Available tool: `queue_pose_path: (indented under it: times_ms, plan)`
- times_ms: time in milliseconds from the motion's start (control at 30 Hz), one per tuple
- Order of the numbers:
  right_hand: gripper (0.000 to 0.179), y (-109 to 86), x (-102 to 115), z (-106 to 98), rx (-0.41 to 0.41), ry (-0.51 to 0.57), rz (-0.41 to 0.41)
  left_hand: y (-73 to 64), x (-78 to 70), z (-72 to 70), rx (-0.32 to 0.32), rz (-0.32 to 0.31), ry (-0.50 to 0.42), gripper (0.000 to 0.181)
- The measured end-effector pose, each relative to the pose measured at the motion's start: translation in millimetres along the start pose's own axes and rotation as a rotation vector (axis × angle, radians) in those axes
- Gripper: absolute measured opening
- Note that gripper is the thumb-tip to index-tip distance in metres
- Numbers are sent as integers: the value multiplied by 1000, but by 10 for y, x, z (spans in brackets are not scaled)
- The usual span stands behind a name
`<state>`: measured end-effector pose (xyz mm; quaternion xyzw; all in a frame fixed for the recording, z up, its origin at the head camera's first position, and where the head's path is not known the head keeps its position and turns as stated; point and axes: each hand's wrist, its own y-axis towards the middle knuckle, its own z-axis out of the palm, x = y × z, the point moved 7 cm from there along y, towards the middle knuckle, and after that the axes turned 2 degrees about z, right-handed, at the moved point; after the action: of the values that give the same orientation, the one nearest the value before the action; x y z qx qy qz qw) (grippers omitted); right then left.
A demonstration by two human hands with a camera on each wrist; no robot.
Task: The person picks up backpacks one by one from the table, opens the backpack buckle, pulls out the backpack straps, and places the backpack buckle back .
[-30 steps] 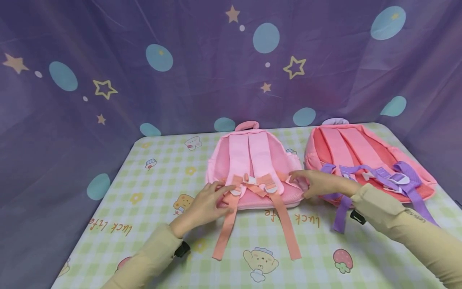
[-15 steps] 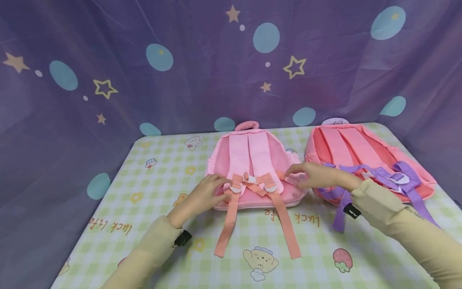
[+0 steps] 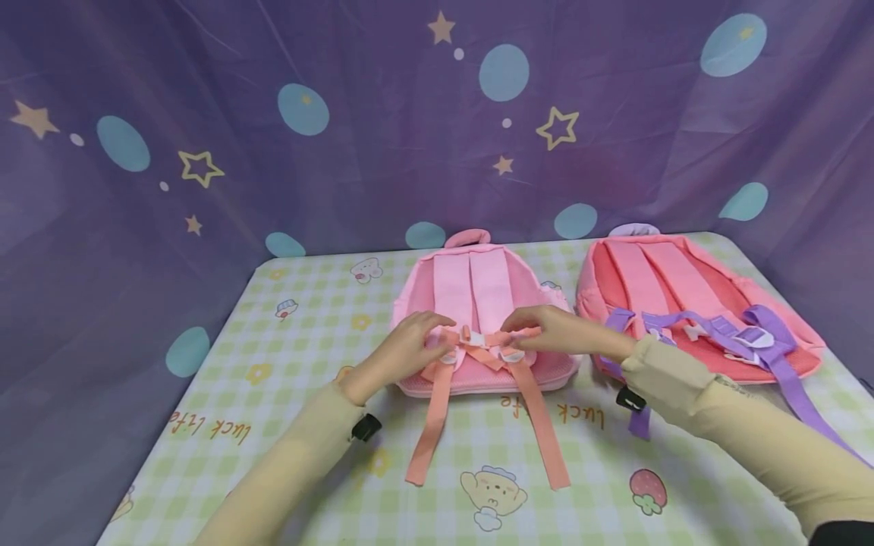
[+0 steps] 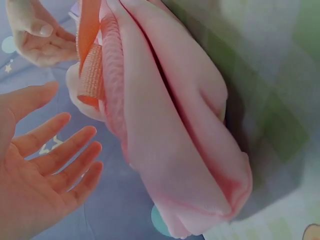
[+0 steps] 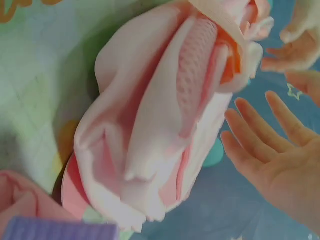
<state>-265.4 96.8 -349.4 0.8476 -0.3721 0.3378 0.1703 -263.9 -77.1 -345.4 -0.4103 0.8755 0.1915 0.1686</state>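
A light pink backpack [image 3: 531,292] lies with its shoulder straps facing up. A white buckle [image 3: 476,340] joins the orange webbing across them, and two orange strap tails [image 3: 429,444] hang onto the tablecloth. My left hand [image 3: 404,350] hovers at the left side of this webbing. Opposite it, my right hand [image 3: 565,332] reaches over the right strap's adjuster. Both wrist views show loose, spread fingers beside the backpack's pink fabric [image 4: 165,115], with a gap between hand and bag. Nothing is held in the left palm [image 4: 40,185] or the right palm [image 5: 285,185].
To the right lies a coral backpack [image 3: 604,265] with purple straps [image 3: 795,387], close beside the pink one. A green checked tablecloth [image 3: 321,303] with cartoon prints covers the table. Behind it hangs a purple curtain [image 3: 382,152] with stars and ovals.
My right hand has come left from the backpack's right side to above the strap adjuster. The left hand has shifted up and right. Both backpacks stay about where they were.
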Motion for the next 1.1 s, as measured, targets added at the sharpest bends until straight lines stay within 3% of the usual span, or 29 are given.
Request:
queue_pose_path:
  times_ms: [367,733,1100]
  plan:
    - [27,246,-24,152,-9,-8,3,174,25,111,40,38,0,31]
    - [28,384,-97,215,1,57,52,256,79,212,92,30,-16,32]
    - [25,458,-132,278,-7,9,75,307,120,308,123,28,-60,28]
